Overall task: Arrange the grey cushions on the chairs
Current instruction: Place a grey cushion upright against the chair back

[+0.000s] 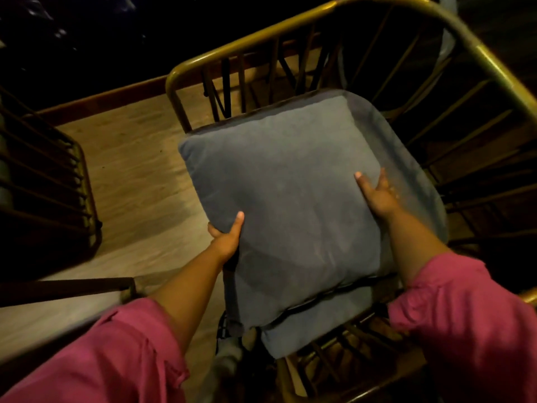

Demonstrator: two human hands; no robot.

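The grey cushion (287,210) is in the middle of the frame, held over the chair (412,30) with the brass-coloured frame. Under it lies a flatter seat pad (418,181) of a similar grey, whose edge shows on the right side and at the bottom.

The main risk, as I judge it, is that the cushion lands crooked. It sits turned against the pad, and its left corner hangs past the seat toward the wooden floor (130,158). If the hands let go now, the soft cushion may tip over that left edge and slide down. The right edge of the picture is blurred, so the cushion may be in motion, and a quick release could also push the pad out of place.

The left hand (225,238) grips the lower left edge, thumb on top and fingers (213,229) curled under, so it holds the cushion firmly. The right hand (377,193) lies on the right side, thumb pressed on the top face, the other fingers spread along the edge; how far they go under I cannot tell. Both forearms reach forward from pink sleeves (465,309). A second chair (58,181) stands at the left of the frame.
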